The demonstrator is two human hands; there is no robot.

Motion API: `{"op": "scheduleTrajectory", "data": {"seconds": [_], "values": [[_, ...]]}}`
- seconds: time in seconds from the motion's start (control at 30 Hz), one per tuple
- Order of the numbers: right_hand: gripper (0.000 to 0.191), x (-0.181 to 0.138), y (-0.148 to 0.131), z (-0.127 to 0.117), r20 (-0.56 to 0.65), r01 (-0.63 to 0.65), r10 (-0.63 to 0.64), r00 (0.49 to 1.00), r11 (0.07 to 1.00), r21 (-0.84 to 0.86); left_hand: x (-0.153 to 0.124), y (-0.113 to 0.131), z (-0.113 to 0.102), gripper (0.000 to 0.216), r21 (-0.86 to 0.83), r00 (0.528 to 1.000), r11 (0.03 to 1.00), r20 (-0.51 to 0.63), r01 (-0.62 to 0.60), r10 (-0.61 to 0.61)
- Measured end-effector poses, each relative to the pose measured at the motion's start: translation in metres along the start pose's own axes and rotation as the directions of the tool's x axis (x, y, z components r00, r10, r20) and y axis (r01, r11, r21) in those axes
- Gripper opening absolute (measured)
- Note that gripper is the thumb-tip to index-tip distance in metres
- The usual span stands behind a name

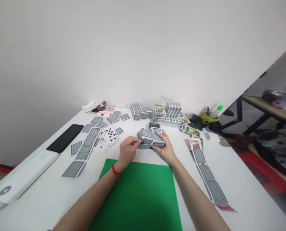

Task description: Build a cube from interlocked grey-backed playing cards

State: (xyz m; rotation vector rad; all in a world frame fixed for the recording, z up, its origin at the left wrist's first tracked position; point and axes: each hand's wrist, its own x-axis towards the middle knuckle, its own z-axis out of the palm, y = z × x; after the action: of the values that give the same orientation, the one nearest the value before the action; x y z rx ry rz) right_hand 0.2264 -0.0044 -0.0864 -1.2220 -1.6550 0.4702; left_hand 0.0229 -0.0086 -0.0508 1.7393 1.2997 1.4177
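Note:
Both my hands meet just beyond the far edge of a green mat [139, 195] on a white table [239, 179]. My left hand [128, 150], with a red string round the wrist, pinches the left end of a grey-backed pile of playing cards [149, 138]. From the right, my right hand [164, 148] curls round the same pile. The pile looks like several small stacks pushed together.
Grey-backed cards lie in rows at the left [85, 149] and right [209, 179], with face-up cards [108, 137] between. Card boxes and stacks [168, 114] stand by the wall. A black phone [65, 138] and a white device [24, 176] lie at the left edge.

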Motion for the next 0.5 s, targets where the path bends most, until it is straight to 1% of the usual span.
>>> {"op": "scheduleTrajectory", "data": {"seconds": [0.1,0.17,0.27,0.3,0.37,0.43,0.5], "values": [[0.067,0.000,0.001,0.000,0.009,-0.002,0.002,1.000,1.000,-0.012,0.002,0.000,-0.005,0.009,0.062,0.999,0.998,0.044,-0.010,0.008],[0.067,0.000,0.002,0.000,0.011,-0.004,0.005,1.000,1.000,-0.017,0.004,-0.001,-0.009,0.010,0.085,0.996,0.995,0.080,-0.041,0.035],[0.066,0.000,0.003,0.000,0.011,-0.004,0.004,1.000,1.000,-0.023,0.007,-0.004,-0.016,0.011,0.068,0.984,0.993,0.154,-0.101,0.090],[0.066,0.000,0.004,0.000,0.010,-0.004,0.004,1.000,1.000,-0.026,0.007,-0.006,-0.018,0.013,0.038,0.981,0.995,0.172,-0.094,0.086],[0.066,-0.001,0.004,0.000,0.011,-0.005,0.006,1.000,1.000,-0.028,0.009,-0.008,-0.022,0.018,-0.057,0.984,0.998,0.174,-0.032,0.042],[0.066,-0.001,0.004,0.000,0.014,-0.010,0.011,1.000,1.000,-0.025,0.012,-0.008,-0.022,0.022,-0.163,0.990,0.986,0.136,0.047,-0.025],[0.066,-0.001,0.004,0.000,0.015,-0.016,0.017,1.000,1.000,-0.025,0.015,-0.006,-0.021,0.024,-0.222,0.990,0.970,0.117,0.101,-0.076]]}}
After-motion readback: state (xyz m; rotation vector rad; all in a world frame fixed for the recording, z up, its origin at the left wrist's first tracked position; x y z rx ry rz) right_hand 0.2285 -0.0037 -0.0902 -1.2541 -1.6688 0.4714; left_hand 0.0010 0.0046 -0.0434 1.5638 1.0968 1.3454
